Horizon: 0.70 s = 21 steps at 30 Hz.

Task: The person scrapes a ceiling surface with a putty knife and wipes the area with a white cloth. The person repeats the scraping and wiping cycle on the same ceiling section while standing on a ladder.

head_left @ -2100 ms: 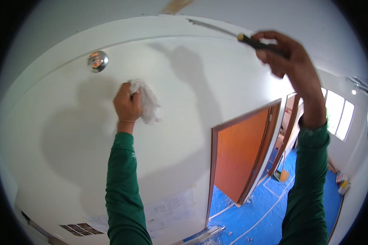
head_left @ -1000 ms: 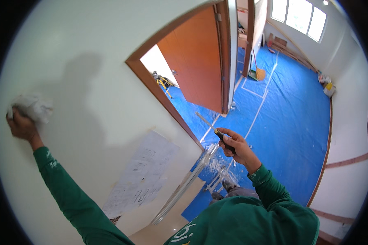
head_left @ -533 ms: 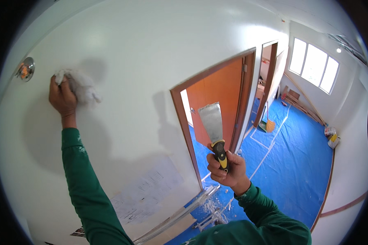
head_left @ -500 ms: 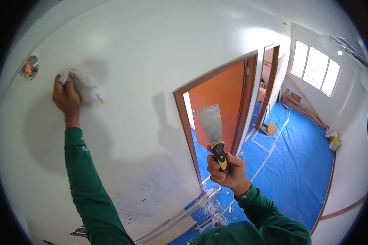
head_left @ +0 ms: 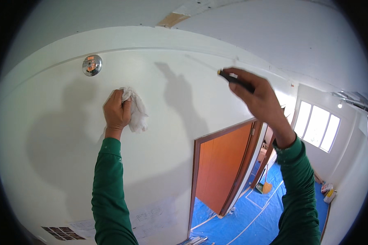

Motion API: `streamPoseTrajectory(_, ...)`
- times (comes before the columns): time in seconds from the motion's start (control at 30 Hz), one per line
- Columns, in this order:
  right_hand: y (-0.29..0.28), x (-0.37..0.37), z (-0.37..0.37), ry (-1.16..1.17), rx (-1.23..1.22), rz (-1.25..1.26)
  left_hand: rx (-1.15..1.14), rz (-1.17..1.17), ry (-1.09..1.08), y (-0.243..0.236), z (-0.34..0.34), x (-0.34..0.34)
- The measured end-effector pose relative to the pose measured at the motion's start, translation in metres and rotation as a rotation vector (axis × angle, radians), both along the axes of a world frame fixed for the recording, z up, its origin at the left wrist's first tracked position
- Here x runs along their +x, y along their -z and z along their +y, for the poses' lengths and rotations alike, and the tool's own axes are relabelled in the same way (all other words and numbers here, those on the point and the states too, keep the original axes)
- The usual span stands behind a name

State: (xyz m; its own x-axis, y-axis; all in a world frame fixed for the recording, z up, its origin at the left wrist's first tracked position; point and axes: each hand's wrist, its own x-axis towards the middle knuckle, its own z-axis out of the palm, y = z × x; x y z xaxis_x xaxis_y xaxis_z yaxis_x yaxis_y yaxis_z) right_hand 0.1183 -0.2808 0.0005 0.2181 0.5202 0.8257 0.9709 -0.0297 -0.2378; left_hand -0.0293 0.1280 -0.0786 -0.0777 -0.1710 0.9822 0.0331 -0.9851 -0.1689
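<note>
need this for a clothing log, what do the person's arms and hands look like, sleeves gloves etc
Both arms wear long dark green sleeves that end at the wrists with plain cuffs. The left sleeve has a few small pale specks near its cuff; the right sleeve looks plain. The left hand and right hand are bare: no gloves, and no watch or rings show.

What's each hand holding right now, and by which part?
The left hand grips a bunched white rag against the wall. The right hand holds a putty knife by its handle.
</note>
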Motion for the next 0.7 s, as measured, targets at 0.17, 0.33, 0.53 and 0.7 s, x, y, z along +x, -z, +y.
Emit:
streamPoseTrajectory(0.17, -0.066, -0.016, 0.009, 0.149, 0.114, -0.537, 0.008, 0.003, -0.044, 0.0, 0.002, -0.003)
streamPoseTrajectory(0.33, -0.117, -0.05, 0.015, 0.407, 0.131, -0.78, -0.015, 0.01, -0.037, 0.0, 0.003, -0.003)
streamPoseTrajectory(0.53, -0.131, -0.117, 0.007, 0.502, 0.077, -0.642, -0.002, 0.006, -0.016, 0.001, 0.003, -0.002)
streamPoseTrajectory(0.7, -0.126, -0.131, 0.021, 0.578, 0.045, -0.505, 0.001, 0.007, -0.011, 0.0, 0.002, -0.003)
